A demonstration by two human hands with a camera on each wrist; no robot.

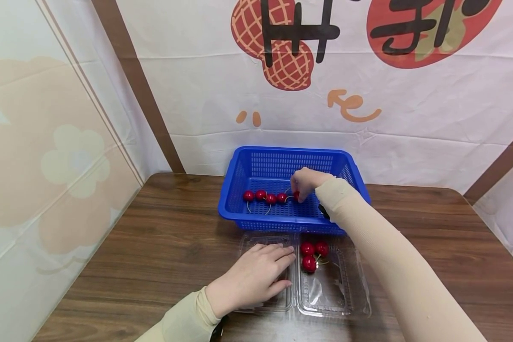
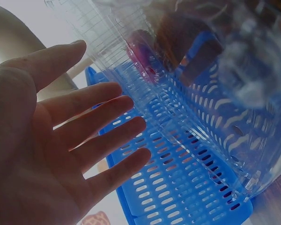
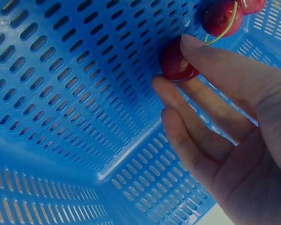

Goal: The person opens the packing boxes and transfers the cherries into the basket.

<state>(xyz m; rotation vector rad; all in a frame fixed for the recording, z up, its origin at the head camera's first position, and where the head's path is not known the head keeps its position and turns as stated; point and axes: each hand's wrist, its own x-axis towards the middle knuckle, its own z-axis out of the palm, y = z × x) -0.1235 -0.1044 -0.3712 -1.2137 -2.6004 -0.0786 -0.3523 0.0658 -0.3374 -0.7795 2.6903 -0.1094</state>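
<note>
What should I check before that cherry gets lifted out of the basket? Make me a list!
1. Right hand pinches the cherry: ok.
2. Stem beside it not tangled with the next cherry: cannot tell.
3. Box open in front of the basket: ok.
4. Bare space near the three cherries in the box's right half: ok.
5. Left hand pressing the box firmly: cannot tell.

Behind the wooden table (image 1: pixel 124 266) hangs a white cloth (image 1: pixel 299 114) with a red peanut (image 1: pixel 287 73), black writing (image 1: pixel 301 32) and a curly orange arrow (image 1: pixel 361 118), brown stripes (image 1: pixel 141 85) running down near the table's back corners, and a pale flowered sheet (image 1: pixel 47 142) hangs along the table's left side.
</note>
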